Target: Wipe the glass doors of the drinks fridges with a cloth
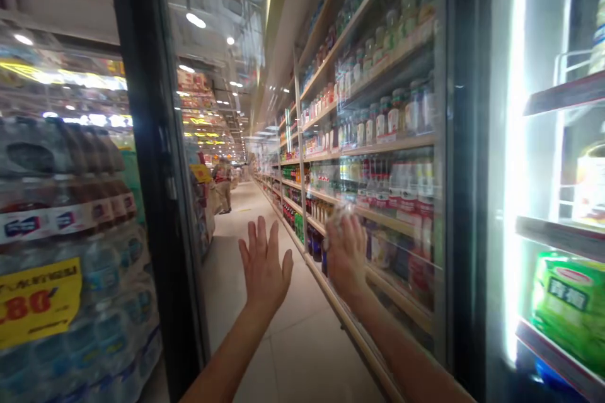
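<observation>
A tall glass cooler door [307, 107] with a dark frame stands swung out in front of me. My left hand [265, 267] is held up against the glass, fingers spread and nothing in it. To its right, my right hand [348, 255] presses a pale crumpled cloth [347, 211] to the pane; motion smears both, and the cloth shows only around the fingertips. Its exact material cannot be made out.
Stacked packs of bottled drinks [57, 220] with a yellow price sign [40, 302] stand at the left. On the right, a lit cooler holds a green package [570, 312] on its shelf. Through the glass are shelves of bottles [392, 119], a tiled aisle [236, 220] and a distant person [222, 186].
</observation>
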A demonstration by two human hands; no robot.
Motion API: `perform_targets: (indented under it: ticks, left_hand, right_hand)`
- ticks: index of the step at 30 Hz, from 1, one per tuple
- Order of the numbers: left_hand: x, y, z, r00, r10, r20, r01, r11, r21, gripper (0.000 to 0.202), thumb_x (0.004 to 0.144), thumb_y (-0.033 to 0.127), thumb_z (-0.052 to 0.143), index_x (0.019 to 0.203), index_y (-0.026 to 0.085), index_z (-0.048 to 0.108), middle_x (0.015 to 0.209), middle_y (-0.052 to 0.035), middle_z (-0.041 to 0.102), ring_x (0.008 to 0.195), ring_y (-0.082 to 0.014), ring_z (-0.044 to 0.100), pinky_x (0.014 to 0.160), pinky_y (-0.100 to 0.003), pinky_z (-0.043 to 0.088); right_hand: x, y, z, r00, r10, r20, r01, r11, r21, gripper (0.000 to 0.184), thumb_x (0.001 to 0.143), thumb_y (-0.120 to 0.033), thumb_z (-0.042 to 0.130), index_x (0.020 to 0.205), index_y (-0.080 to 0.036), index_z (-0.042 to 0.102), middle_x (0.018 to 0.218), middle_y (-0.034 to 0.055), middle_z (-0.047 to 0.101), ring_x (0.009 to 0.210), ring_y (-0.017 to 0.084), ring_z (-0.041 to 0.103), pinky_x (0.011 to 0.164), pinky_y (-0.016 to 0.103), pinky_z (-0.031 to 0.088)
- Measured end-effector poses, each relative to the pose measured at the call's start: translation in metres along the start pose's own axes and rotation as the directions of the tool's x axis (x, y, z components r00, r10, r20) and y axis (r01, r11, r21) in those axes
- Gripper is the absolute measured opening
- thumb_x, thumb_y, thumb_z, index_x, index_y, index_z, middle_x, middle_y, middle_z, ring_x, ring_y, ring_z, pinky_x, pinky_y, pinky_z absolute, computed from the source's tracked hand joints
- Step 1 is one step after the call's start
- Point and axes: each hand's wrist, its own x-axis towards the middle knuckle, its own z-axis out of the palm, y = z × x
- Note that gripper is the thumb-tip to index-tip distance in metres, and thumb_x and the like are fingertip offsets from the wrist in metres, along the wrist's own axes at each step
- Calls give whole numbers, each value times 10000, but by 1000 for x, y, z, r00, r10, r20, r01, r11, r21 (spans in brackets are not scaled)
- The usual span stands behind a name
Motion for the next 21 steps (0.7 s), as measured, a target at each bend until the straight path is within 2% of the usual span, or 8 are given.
perform_targets:
  ticks: [3, 8, 11, 13, 15, 18, 19, 21]
  left_hand:
    - [-2, 0, -7, 1000, 29, -6, -29, 1000, 6, 606, 860, 243, 470, 1413, 149, 243, 1477, -180, 255, 1402, -271, 96, 1105, -518, 176]
    - [-3, 5, -5, 999, -24, -47, 24, 1000, -2, 632, 859, 212, 471, 1428, 154, 203, 1467, -193, 273, 1401, -276, 109, 1097, -536, 181]
    - [-3, 7, -2, 995, -64, -72, 62, 998, -30, 645, 864, 213, 466, 1437, 167, 175, 1468, -190, 270, 1401, -280, 109, 1090, -554, 183]
    - [-4, 4, -1, 997, -40, -66, 37, 998, -48, 648, 865, 204, 463, 1441, 192, 165, 1475, -173, 266, 1400, -272, 119, 1091, -544, 197]
    - [-8, 1, -1, 998, 7, -55, -11, 998, -56, 655, 863, 182, 457, 1443, 215, 155, 1476, -153, 276, 1399, -257, 134, 1096, -523, 207]
    - [-14, 2, 1, 998, 33, -52, -36, 998, -52, 670, 858, 169, 452, 1446, 224, 134, 1481, -145, 269, 1397, -257, 142, 1095, -522, 212]
    - [-15, 5, 2, 998, 17, -58, -20, 999, -51, 674, 858, 172, 450, 1447, 222, 127, 1488, -149, 249, 1397, -267, 136, 1090, -536, 212]
    - [-18, 12, 3, 998, -6, -69, 2, 998, -57, 679, 855, 177, 449, 1448, 218, 120, 1502, -153, 203, 1398, -284, 124, 1081, -563, 209]
  right_hand:
    - [-1, 14, -4, 999, -32, 31, 34, 997, -67, 571, 850, -126, 419, 1381, -320, 340, 1414, 67, 393, 1342, 242, 289, 1082, 526, 195]
    - [27, 55, -11, 856, 481, -190, -513, 838, -186, 568, 869, -217, 373, 1427, -189, 267, 1464, 182, 269, 1358, 343, 211, 1006, 616, 238]
    - [31, 22, 0, 982, 189, -13, -189, 973, -136, 534, 873, -178, 388, 1400, -240, 328, 1424, 117, 373, 1373, 272, 204, 1061, 516, 231]
    - [30, 15, 3, 999, 1, 54, 4, 994, -110, 508, 872, -152, 394, 1359, -297, 382, 1372, 67, 453, 1354, 224, 263, 1080, 484, 209]
    - [30, 31, 1, 995, 97, -6, -96, 980, -177, 488, 876, -156, 380, 1347, -281, 400, 1358, 90, 464, 1325, 233, 318, 1063, 513, 217]
    - [35, 59, -3, 878, 437, -194, -475, 842, -254, 492, 881, -195, 346, 1372, -181, 370, 1381, 194, 402, 1309, 305, 329, 995, 573, 276]
    - [37, 59, -3, 866, 455, -209, -497, 832, -249, 493, 881, -199, 344, 1372, -168, 370, 1380, 206, 397, 1313, 313, 321, 987, 571, 287]
    - [37, 48, 0, 955, 272, -122, -292, 935, -204, 482, 874, -176, 364, 1353, -208, 400, 1363, 168, 434, 1324, 283, 313, 1017, 534, 275]
